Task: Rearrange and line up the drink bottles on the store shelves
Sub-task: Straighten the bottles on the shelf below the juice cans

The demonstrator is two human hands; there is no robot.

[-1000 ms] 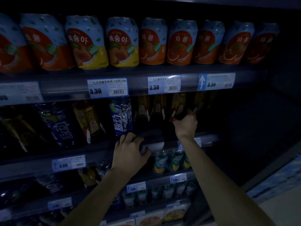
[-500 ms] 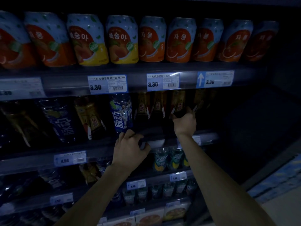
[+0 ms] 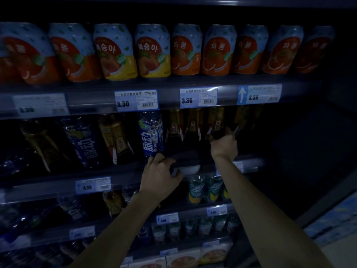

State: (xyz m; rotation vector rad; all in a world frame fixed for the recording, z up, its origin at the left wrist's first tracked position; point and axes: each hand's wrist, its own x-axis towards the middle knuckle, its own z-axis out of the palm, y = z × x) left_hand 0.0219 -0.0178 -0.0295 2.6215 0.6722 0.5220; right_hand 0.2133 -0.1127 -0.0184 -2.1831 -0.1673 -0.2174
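Note:
On the dim second shelf stands a blue sports-drink bottle [image 3: 151, 133] with white lettering. My left hand [image 3: 160, 174] curls at its base and over the shelf's front edge; whether it grips the bottle I cannot tell. To the right is a row of dark gold-labelled bottles [image 3: 193, 124]. My right hand [image 3: 224, 143] is closed around the lower body of one dark gold-labelled bottle [image 3: 217, 122] in that row. Further left on the same shelf, another blue bottle [image 3: 85, 140] and gold-labelled bottles [image 3: 116, 138] lean at angles.
Orange and yellow juice cans [image 3: 152, 51] line the top shelf above price tags [image 3: 136, 99]. Green-capped bottles [image 3: 197, 188] fill the shelf below my arms. Lower shelves hold more small bottles and boxes. A pale floor strip [image 3: 332, 225] shows at the right.
The view has shifted slightly. My left hand has crept up to the blue bottle's base. My right hand stays on the dark bottle with little movement.

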